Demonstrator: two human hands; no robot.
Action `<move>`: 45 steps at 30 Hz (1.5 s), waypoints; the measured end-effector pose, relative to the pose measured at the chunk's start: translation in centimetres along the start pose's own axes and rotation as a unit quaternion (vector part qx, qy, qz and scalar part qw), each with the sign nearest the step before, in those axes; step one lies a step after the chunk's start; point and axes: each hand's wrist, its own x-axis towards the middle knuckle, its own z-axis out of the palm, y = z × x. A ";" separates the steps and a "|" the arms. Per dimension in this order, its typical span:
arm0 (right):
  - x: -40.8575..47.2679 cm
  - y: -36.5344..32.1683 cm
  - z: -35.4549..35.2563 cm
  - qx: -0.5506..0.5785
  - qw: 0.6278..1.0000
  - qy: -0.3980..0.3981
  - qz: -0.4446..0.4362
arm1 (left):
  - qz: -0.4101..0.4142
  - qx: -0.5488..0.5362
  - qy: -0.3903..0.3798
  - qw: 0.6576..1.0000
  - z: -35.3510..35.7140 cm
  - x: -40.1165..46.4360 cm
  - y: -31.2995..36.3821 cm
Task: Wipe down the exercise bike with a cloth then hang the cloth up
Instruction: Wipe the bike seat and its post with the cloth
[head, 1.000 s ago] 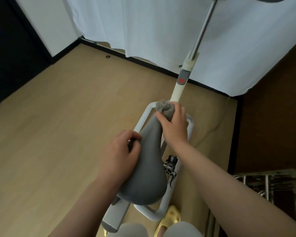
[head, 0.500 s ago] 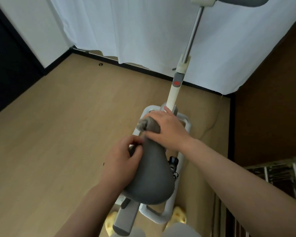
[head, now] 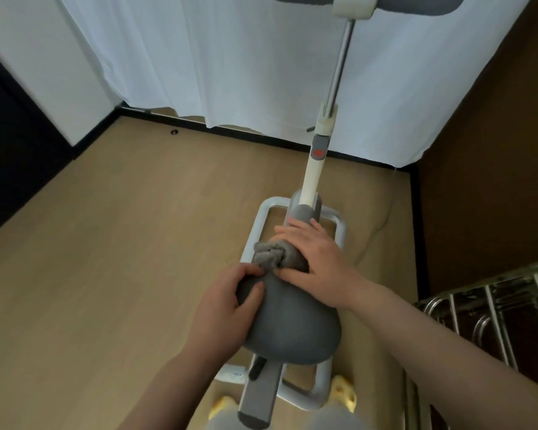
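The exercise bike stands below me with a grey saddle (head: 292,330), a white floor frame (head: 323,386) and a cream post (head: 314,175) rising to grey handlebars (head: 351,3) at the top edge. A bunched grey cloth (head: 269,254) lies on the saddle's narrow nose. My right hand (head: 314,259) covers the cloth and holds it against the nose, thumb curled under it. My left hand (head: 227,305) grips the saddle's left side, thumb on top. Part of the cloth is hidden under my right palm.
A white curtain (head: 230,63) hangs along the far wall down to the wooden floor (head: 106,243). A metal rail rack (head: 494,308) stands at the right, close to my right forearm. Dark wall panels close in left and right. Yellow slippers (head: 343,391) show under the frame.
My right hand has dragged the cloth from the saddle's tip leftward and back along the nose. The view has tilted up, so the handlebars now show. My left hand stays on the saddle.
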 end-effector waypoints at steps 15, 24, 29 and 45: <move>-6.2 -7.2 2.6 0.021 0.995 0.071 0.068 | -0.035 -0.128 -0.026 0.991 -1.5 -2.1 -2.2; -7.3 -9.3 4.2 -0.055 0.989 0.108 0.086 | -0.062 -0.185 -0.030 0.980 -2.2 -2.9 -3.3; -7.7 -10.5 4.7 -0.042 0.972 0.169 0.156 | -0.076 -0.242 -0.019 0.967 -2.6 -3.2 -3.1; -5.7 -9.2 3.7 -0.134 0.936 0.197 0.258 | -0.055 -0.182 -0.043 0.981 -1.7 -2.5 -2.2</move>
